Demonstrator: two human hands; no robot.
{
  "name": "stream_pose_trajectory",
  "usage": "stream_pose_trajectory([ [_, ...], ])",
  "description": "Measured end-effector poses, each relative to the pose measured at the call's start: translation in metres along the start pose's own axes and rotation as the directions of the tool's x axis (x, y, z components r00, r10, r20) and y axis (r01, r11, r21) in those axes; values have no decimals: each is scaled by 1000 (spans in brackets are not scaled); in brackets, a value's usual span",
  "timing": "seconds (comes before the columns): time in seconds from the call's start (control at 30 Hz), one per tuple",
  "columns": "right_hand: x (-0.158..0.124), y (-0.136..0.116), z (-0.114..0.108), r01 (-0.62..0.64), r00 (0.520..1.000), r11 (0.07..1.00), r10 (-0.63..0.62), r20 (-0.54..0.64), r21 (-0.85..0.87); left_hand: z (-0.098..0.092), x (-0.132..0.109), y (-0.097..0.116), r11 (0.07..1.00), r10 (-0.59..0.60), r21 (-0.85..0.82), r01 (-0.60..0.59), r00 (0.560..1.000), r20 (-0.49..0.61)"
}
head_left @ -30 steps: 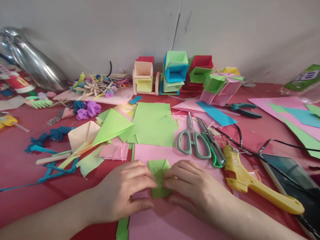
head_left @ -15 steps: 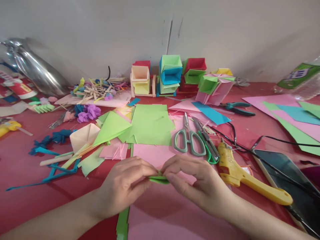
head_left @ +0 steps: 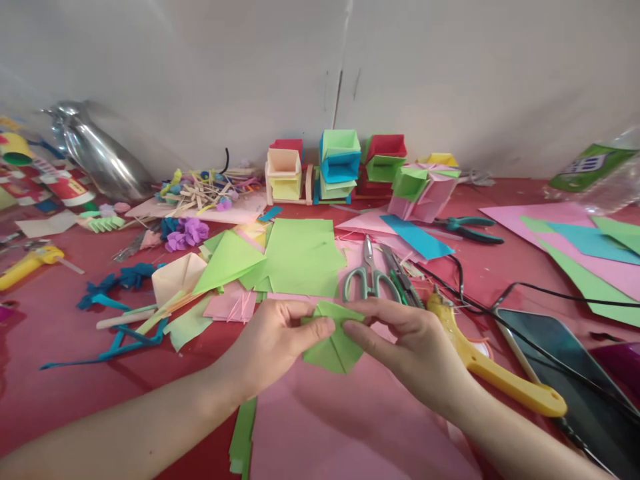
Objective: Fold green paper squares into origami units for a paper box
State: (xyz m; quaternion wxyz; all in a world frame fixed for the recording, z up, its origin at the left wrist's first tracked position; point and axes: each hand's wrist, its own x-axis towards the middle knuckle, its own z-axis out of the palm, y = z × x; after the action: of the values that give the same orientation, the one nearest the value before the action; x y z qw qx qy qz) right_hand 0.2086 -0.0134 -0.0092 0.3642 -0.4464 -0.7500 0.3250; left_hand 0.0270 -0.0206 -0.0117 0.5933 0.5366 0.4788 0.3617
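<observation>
A small folded piece of green paper point(head_left: 334, 353) is held up over the large pink sheet point(head_left: 320, 427), its creased face toward me. My left hand point(head_left: 280, 340) pinches its left side, with the thumb lying on the front. On the right side, my right hand point(head_left: 400, 340) grips it between thumb and fingers. Just beyond the hands lie grey-handled scissors point(head_left: 369, 270) and a stack of green sheets point(head_left: 305, 257).
A yellow glue gun point(head_left: 500, 373), its black cable and a phone point(head_left: 565, 373) lie at the right. Paper boxes point(head_left: 340, 163) stand at the back. Blue paper pieces point(head_left: 117, 287) and a steel jug point(head_left: 100, 150) are at the left.
The green paper has turned from nearly edge-on to showing its creased face, and both thumbs now rest on its front. The view has shifted slightly.
</observation>
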Motion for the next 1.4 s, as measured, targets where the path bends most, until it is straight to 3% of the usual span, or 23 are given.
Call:
stream_pose_trajectory([
  [0.1,0,5,-2,184,983,983,-184,13,-3,-1,6,-4,984,-83,-149,94,994,76],
  [0.23,-1,9,-4,401,912,916,-399,96,-6,-10,4,-11,941,-106,-291,170,969,225],
  [0.4,1,4,-9,483,850,875,-470,239,3,-16,-2,-17,914,-116,-345,213,953,279],
  [0.6,0,5,-8,591,797,788,-539,271,-171,-17,-3,-17,907,-98,-375,192,961,257],
  [0.83,-4,3,-9,583,811,749,-517,272,-314,-16,1,-10,990,-52,-111,85,962,269],
  [0.93,-3,0,-9,491,868,849,-458,191,-195,-15,0,-10,993,-17,-110,46,968,251],
  [1.03,-2,1,-6,294,954,954,-289,84,-55,-13,-2,-13,992,25,-125,2,976,218],
  [1.1,-2,3,-4,198,979,979,-195,61,-41,-11,-4,-15,993,55,-117,-33,980,191],
  [1.4,-1,5,-2,289,957,946,-279,85,-148,-8,-6,-14,996,79,-45,-73,984,161],
])
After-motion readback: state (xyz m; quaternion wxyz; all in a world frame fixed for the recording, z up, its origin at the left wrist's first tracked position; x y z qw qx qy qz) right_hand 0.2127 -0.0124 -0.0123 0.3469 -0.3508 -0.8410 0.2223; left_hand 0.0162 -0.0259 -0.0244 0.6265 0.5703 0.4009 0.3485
